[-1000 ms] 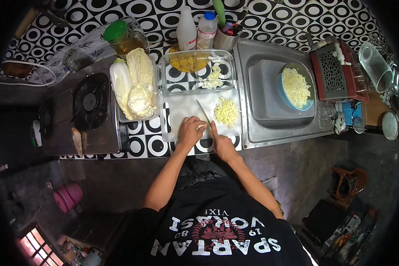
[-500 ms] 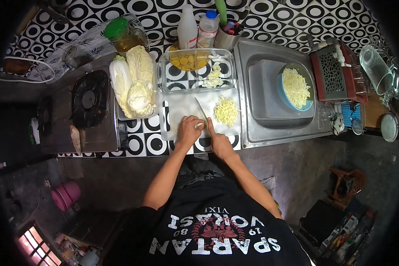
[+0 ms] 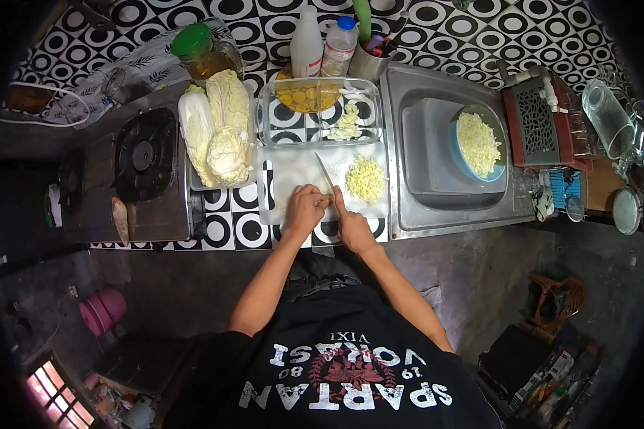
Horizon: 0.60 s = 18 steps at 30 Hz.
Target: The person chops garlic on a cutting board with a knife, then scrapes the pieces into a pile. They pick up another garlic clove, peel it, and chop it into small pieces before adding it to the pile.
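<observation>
My right hand (image 3: 355, 227) is closed round the handle of a knife (image 3: 325, 171), its index finger stretched along the top. The blade points away from me over a translucent cutting board (image 3: 286, 175). My left hand (image 3: 308, 207) lies on the board just left of the blade, fingers curled and pinched on a small pale vegetable piece that is mostly hidden. A heap of finely chopped pale-yellow vegetable (image 3: 366, 179) lies right of the knife. Behind the board stands a clear divided container (image 3: 265, 136) with pale peeled pieces in its right part.
Napa cabbages and a cauliflower-like head fill a tray (image 3: 247, 179) at left, beside a gas stove (image 3: 144, 157). On the right, a blue bowl (image 3: 459, 159) of chopped vegetable sits in the sink (image 3: 401, 214). Bottles (image 3: 306, 46) and a utensil cup (image 3: 368, 66) stand behind.
The view has shifted very slightly. Both hands and the knife stay in nearly the same place, and the chopped heap looks unchanged.
</observation>
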Available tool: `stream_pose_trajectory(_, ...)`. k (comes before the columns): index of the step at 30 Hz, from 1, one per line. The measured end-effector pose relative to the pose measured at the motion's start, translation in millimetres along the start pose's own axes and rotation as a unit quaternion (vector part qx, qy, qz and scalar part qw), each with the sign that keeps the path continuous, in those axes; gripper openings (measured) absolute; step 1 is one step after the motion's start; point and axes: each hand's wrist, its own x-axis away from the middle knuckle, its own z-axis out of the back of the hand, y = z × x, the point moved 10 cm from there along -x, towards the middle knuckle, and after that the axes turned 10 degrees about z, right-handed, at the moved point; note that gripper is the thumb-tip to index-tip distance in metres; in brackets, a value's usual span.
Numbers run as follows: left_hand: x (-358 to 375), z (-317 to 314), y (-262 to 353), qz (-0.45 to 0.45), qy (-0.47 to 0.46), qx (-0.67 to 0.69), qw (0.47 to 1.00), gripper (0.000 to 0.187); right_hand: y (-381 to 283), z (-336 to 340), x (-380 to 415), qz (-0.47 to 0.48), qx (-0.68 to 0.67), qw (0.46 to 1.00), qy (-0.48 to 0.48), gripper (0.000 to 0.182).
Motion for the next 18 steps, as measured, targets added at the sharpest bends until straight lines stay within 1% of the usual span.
stream_pose_trajectory(3,-1,3,-1,0.009,0.009,0.016,1.000,0.008,1,0,12,-0.020,-0.013,1.000,-0.007,0.096)
stream_pose_trajectory(7,-2,4,-2,0.015,0.010,0.023,1.000,0.010,6,-17,25,-0.007,-0.036,0.999,0.001,0.096)
stream_pose_trajectory(8,-3,3,-3,0.009,0.012,0.022,1.000,0.011,8,-19,23,0.000,-0.040,0.999,0.019,0.096)
stream_pose_trajectory(10,-3,3,-1,0.002,0.014,0.020,1.000,0.012,6,-14,18,0.007,-0.044,0.998,0.037,0.096)
stream_pose_trajectory(12,-2,2,-1,0.009,0.005,0.022,1.000,0.013,7,-9,5,-0.005,-0.027,0.999,0.021,0.097)
stream_pose_trajectory(16,-1,2,-1,0.020,-0.002,-0.001,1.000,0.010,0,3,4,-0.005,-0.032,0.999,0.000,0.096)
stream_pose_trajectory(18,-1,2,1,0.009,-0.006,0.004,1.000,0.008,-4,5,13,0.013,-0.025,0.999,0.020,0.091)
